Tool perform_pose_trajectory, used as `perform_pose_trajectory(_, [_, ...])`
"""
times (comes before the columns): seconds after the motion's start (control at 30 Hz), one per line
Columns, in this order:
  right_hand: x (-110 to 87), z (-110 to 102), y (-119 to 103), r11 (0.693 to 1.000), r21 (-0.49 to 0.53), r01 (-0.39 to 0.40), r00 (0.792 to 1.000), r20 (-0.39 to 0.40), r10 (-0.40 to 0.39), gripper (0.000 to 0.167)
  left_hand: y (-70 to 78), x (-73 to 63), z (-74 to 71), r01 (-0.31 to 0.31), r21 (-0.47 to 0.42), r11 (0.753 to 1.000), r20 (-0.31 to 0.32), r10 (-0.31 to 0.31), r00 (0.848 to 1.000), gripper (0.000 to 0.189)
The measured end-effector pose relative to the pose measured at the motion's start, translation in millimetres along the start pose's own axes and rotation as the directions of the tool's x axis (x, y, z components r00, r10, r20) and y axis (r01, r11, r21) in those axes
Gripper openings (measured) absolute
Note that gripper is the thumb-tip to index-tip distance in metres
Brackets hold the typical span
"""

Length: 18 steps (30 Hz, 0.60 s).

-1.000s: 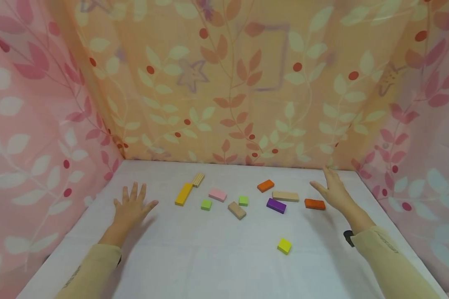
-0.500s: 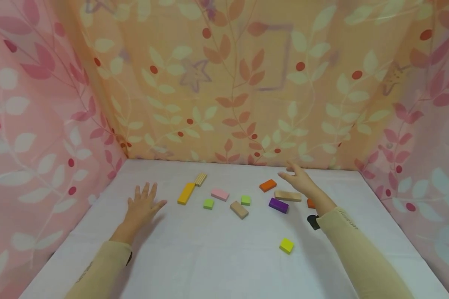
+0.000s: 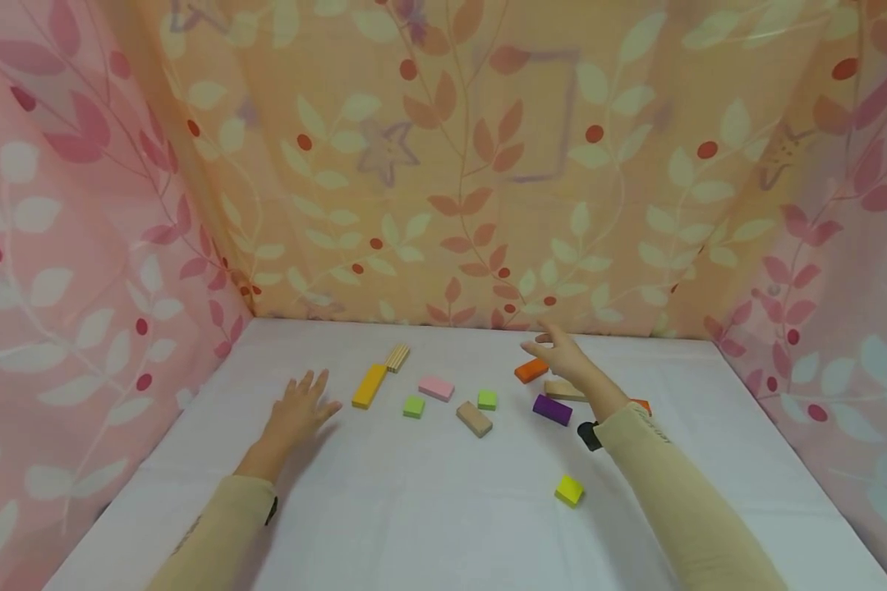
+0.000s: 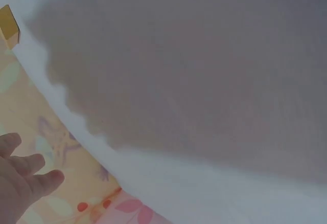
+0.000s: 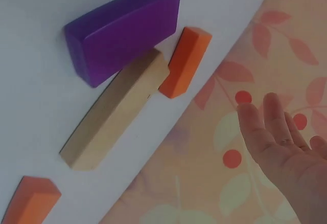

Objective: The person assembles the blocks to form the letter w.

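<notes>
My left hand [image 3: 296, 419] hovers over the table's left side, fingers spread and holding nothing; the yellow-orange block [image 3: 369, 386] is the nearest thing to it. My right hand [image 3: 565, 359] is above the back right blocks, its fingers loosely bent around nothing. Close by its fingers lies an orange block [image 3: 531, 370], partly covered in the head view. Under the hand and wrist are a long wooden block [image 5: 115, 112] and a purple block [image 5: 125, 32]. A second orange block [image 3: 641, 406] is mostly hidden behind the right forearm.
Mid-table lie a pink block [image 3: 436, 388], two green blocks [image 3: 414, 407] and a short wooden block [image 3: 475, 419]. A striped block [image 3: 397, 358] touches the yellow-orange one. A yellow block [image 3: 569, 490] lies nearer the front. Patterned curtains [image 3: 458, 164] enclose the white table [image 3: 414, 525].
My right hand has swung left from beside the right-hand orange block to over the other orange block. My left hand has drifted slightly right. The blocks lie as before.
</notes>
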State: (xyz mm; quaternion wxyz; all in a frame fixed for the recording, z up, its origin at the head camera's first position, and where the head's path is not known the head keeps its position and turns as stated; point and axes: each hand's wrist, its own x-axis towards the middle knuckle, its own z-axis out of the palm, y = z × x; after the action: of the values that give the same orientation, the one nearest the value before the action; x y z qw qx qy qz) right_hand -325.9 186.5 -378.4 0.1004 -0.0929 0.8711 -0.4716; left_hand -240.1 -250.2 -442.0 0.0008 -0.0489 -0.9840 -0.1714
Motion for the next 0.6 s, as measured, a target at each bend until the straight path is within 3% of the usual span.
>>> perform_pose_trajectory(0.2, [10.8, 14, -4, 0.998, 0.056, -0.026, 0.999, 0.023, 0.025, 0.074, 2.2, 6.1, 7.9, -0.005, -0.037, 0.999, 0.038, 0.006, 0.999, 0.07])
perform_pose_trajectory(0.6, [40.5, 43, -9, 0.995, 0.094, -0.031, 0.994, 0.112, 0.02, 0.067, 10.0, 22.5, 14.2, -0.066, -0.024, 0.998, -0.06, 0.064, 0.996, 0.064])
